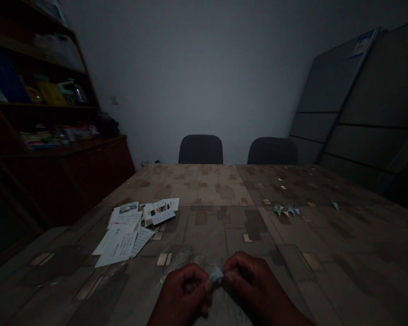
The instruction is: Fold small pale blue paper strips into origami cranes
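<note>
A small folded piece of pale paper (pixel 216 274) is held just above the table, between my two hands. My left hand (pixel 187 290) pinches its left side with thumb and forefinger. On the other side, my right hand (pixel 250 280) grips the right edge, its fingers curled. Parts of the paper are hidden behind the fingertips. To the right, farther back, several small folded paper figures (pixel 286 210) stand in a cluster. One more pale folded piece (pixel 333 204) sits apart from them. Loose printed sheets (pixel 122 237) lie in an overlapping pile at the left.
The patterned cloth (pixel 221 190) covers a large table. Two dark chairs (pixel 200 149) (pixel 272 151) stand behind its far edge. A wooden shelf unit (pixel 95 147) with assorted goods is at the left, grey panels (pixel 316 90) at the right. The room is dim.
</note>
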